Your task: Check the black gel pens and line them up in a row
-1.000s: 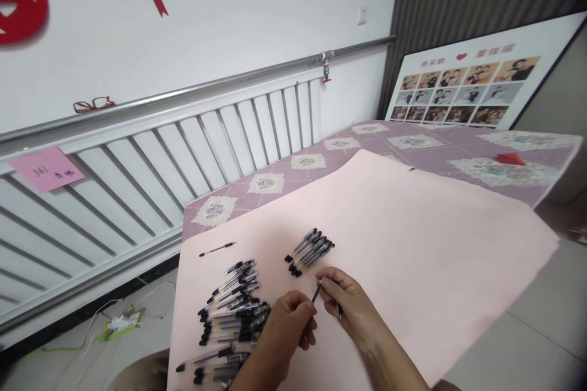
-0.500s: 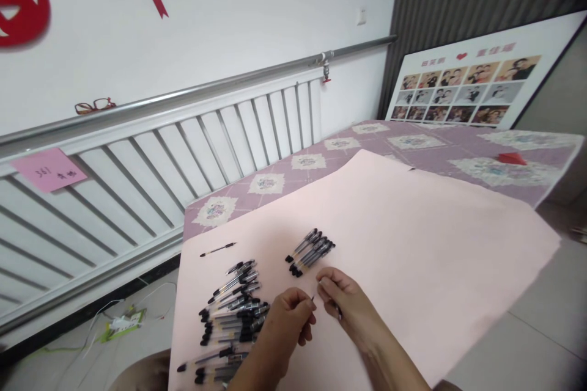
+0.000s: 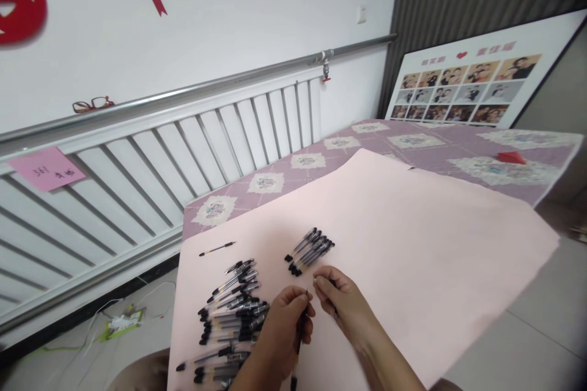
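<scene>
Over the front of the pink sheet, my left hand is closed around a black gel pen. The pen's dark point sticks up between thumb and index finger, and its body runs down below the hand. Close beside it, my right hand is pinched. A dark piece that looks like a pen cap shows under its fingers, mostly hidden; a tiny pale spot is at its fingertips. Just beyond the hands lies a neat row of capped pens. Left of my left hand, many pens lie in a loose pile.
One pen lies apart at the left on the pink sheet. Beneath is a purple patterned tablecloth, with a red paper item at far right. A white radiator runs along the wall. A power strip is on the floor.
My left hand has turned, so the pen's body now shows below it and its point tilts upward. My right hand has shifted slightly left. The laid-out pens have not moved.
</scene>
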The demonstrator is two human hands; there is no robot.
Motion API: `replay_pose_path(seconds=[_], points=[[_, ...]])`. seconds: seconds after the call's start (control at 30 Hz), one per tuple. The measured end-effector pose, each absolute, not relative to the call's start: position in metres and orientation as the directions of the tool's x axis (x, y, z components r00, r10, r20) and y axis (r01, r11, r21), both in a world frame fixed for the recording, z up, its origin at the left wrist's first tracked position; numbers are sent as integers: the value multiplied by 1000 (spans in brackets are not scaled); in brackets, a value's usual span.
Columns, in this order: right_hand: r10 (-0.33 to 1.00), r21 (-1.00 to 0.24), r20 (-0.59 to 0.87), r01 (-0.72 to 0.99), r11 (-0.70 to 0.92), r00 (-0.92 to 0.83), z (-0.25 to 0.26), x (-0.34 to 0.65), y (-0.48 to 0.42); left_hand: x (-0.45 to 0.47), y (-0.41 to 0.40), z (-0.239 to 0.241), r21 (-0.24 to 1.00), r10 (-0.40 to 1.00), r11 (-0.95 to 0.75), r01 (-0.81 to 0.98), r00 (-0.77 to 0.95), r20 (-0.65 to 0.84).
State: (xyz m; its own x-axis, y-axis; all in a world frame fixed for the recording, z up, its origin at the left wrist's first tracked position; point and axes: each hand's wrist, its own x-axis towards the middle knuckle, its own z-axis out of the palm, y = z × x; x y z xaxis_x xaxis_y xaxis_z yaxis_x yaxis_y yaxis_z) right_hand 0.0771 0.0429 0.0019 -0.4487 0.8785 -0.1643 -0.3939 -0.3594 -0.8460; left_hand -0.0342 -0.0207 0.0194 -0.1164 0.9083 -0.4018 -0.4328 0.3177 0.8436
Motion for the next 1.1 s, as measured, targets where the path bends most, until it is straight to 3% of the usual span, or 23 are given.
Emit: replay_pose_path(seconds=[0.23,0.43,0.87,1.1], points=[[905,-656,-186,-638,-404,-382,7,79,47,-26,-23,1,884,907,369,-288,-95,-410],[914,-613,-163,-687,-389,-372,6,77,46,-16,-25,-2,881,889,430,-200,-77,-451],[922,-633,-183,-677,-376,-341,11,79,45,-14,-25,-3,877,888,426,-221,-82,-452],[915,-734,-211,-562,-381,-345,11,78,44,-17,-24,9,839,889,319,-441,-168,-426]])
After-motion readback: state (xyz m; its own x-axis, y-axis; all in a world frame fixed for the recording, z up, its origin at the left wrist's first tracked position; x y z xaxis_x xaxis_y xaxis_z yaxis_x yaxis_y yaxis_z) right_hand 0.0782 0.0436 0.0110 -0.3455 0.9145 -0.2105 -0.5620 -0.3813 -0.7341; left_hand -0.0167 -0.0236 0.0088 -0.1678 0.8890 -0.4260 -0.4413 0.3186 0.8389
